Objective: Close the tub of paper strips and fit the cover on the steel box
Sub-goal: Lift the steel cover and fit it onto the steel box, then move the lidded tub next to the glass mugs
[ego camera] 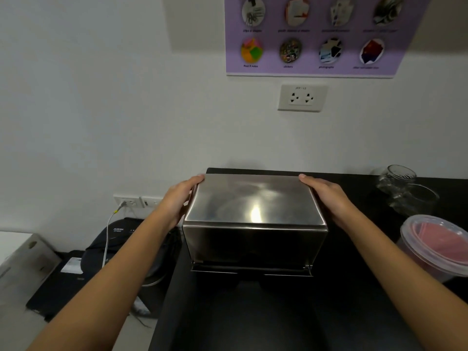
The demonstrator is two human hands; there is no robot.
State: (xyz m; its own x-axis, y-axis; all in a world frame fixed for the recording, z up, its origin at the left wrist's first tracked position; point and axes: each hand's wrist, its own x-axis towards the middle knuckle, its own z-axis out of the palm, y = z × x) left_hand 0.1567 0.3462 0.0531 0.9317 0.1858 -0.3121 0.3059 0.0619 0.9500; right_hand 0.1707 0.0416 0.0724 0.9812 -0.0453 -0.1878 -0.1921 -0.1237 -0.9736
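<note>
Both hands clamp the cover from its sides, the left hand and right hand flat with fingers stretched to the far corners, likely to keep it level as it seats on the steel box. The tub of pink strips sits lidded just beyond the right hand on the counter, beside a glass jar; nothing blocks the box.

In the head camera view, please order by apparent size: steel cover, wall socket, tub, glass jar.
1. Steel cover
2. Tub, cut off by the frame edge
3. Glass jar and wall socket: look alike, not ranked.
</note>
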